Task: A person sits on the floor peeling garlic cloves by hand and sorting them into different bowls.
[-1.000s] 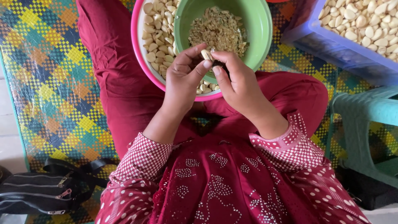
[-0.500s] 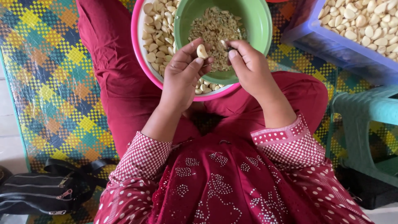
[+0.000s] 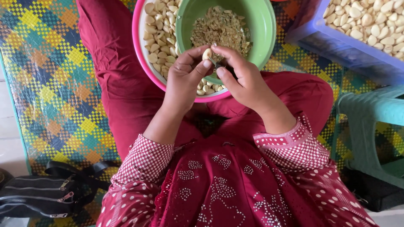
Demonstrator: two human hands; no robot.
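Hands' grip: left hand (image 3: 185, 80), right hand (image 3: 246, 80) pinch garlic clove (image 3: 206, 54), woven mat (image 3: 50, 84).

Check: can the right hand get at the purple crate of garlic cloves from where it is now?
Probably yes. The right hand is busy pinching a clove with the left hand, but nothing lies between it and the purple crate, whose top is open.

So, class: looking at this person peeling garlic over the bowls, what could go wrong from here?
1. The small blade in the right hand sits close to the left hand fingertips on the clove; a slip might nick a finger.
2. The green bowl of skins rests inside the pink bowl, propped on the lap; a leg shift might tip both.
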